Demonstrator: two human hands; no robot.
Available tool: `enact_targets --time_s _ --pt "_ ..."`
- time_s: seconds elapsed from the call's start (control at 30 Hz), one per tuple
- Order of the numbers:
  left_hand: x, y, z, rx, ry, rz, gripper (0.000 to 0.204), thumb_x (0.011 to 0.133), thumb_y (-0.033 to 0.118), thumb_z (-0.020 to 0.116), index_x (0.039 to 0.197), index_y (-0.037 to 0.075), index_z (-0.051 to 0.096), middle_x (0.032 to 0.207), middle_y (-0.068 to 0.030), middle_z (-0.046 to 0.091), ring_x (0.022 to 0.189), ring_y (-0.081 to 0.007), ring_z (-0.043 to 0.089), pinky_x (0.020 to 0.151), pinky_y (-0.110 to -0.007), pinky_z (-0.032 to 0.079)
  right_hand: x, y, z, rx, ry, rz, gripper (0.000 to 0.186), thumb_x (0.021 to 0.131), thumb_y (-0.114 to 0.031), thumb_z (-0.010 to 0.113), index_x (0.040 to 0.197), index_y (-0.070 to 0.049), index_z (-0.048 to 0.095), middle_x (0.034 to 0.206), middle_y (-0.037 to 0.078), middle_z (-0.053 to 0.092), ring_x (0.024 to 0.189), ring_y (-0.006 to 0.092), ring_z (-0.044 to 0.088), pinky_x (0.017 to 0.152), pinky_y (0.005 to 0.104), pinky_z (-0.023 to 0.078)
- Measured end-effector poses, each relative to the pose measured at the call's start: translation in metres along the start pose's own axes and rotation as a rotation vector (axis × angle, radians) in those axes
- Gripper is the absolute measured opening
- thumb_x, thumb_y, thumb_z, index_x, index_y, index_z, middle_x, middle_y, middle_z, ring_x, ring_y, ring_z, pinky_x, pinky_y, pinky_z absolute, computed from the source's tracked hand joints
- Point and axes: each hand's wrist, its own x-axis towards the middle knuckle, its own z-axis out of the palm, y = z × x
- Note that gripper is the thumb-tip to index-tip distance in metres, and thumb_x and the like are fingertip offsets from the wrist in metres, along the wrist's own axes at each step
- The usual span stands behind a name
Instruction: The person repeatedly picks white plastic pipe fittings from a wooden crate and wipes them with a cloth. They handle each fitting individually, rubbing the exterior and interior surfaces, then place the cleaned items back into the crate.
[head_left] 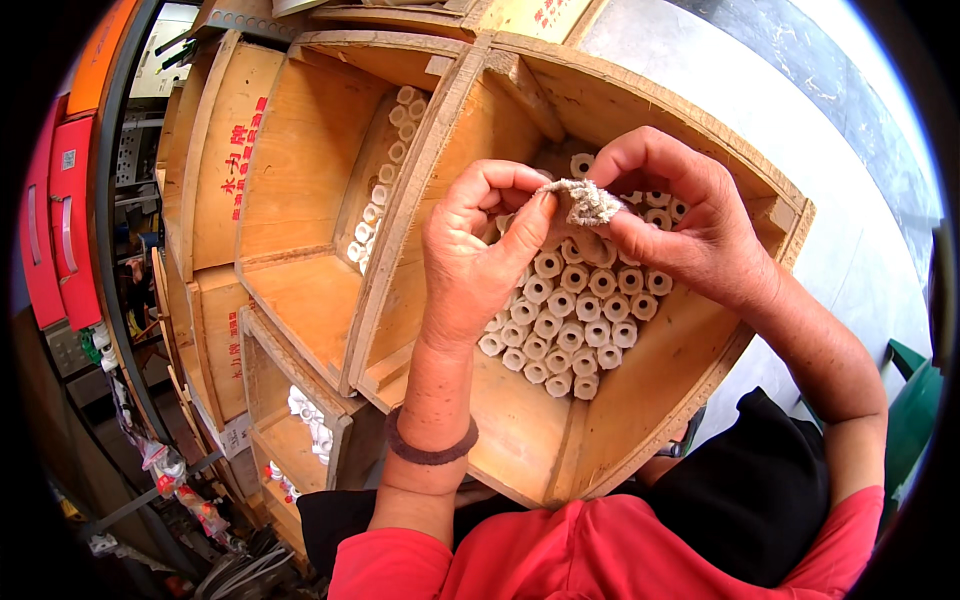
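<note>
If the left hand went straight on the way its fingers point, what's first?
The left hand would first meet the frayed whitish piece it already pinches, then likely the right hand, though depth is hard to judge.

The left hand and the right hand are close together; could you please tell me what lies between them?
In the head view, a small, rough, greyish-white scrap lies between the left hand and the right hand, in the grip of both.

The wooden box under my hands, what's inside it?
Rows of white pieces with dark holes sit inside the wooden box. Your left hand and right hand cover some; anything beneath the pieces is hidden.
</note>
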Motion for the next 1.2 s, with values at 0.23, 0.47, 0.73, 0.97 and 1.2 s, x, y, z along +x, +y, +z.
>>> enact_targets --time_s 0.23,0.47,0.73,0.97,1.2 --pt "0.0014 -0.0040 -0.0032 0.061 0.027 0.048 0.007 0.089 0.002 0.066 0.095 0.001 0.061 0.089 -0.0016 0.065 0.079 -0.0053 0.059 0.072 -0.021 0.050 -0.0001 0.0001 -0.0032 -0.069 -0.071 -0.052 0.021 0.081 0.000 0.065 0.102 -0.001 0.063 0.092 0.005 0.063 0.089 0.0131 0.064 0.082 0.0278 0.053" --pt "0.0008 -0.0049 -0.0014 -0.063 -0.042 -0.003 0.004 0.090 0.001 0.065 0.094 0.001 0.064 0.083 0.0023 0.061 0.071 -0.0033 0.054 0.064 -0.018 0.045 0.0007 0.0038 -0.0054 -0.151 -0.140 -0.155 0.021 0.077 0.005 0.066 0.097 -0.003 0.065 0.093 0.007 0.060 0.088 0.0218 0.061 0.076 0.0307 0.052" --pt "-0.0010 -0.0060 -0.0071 -0.066 -0.122 0.032 0.006 0.089 0.001 0.064 0.095 -0.001 0.065 0.087 0.0006 0.060 0.079 -0.0054 0.054 0.069 -0.020 0.044 -0.0022 0.0006 0.0006 -0.074 -0.095 -0.063 0.024 0.078 0.003 0.069 0.100 -0.004 0.063 0.088 0.005 0.063 0.085 0.0167 0.064 0.076 0.0294 0.053" --pt "-0.0004 -0.0001 -0.0081 0.140 -0.140 0.158 0.015 0.083 -0.005 0.063 0.096 0.001 0.066 0.088 -0.0035 0.062 0.082 -0.0102 0.058 0.074 -0.023 0.047 -0.0005 0.0021 0.0030 0.016 -0.062 0.068 0.025 0.082 -0.003 0.071 0.106 -0.001 0.063 0.086 0.004 0.065 0.083 0.0110 0.064 0.077 0.0267 0.054" --pt "0.0005 -0.0032 -0.0021 0.271 -0.112 0.273 0.028 0.077 -0.011 0.061 0.100 0.004 0.067 0.087 -0.0040 0.063 0.082 -0.0118 0.060 0.075 -0.025 0.048 0.0009 0.0020 -0.0017 0.126 -0.105 0.266 0.020 0.085 -0.007 0.071 0.102 -0.001 0.065 0.088 0.002 0.066 0.082 0.0083 0.062 0.075 0.0249 0.053"
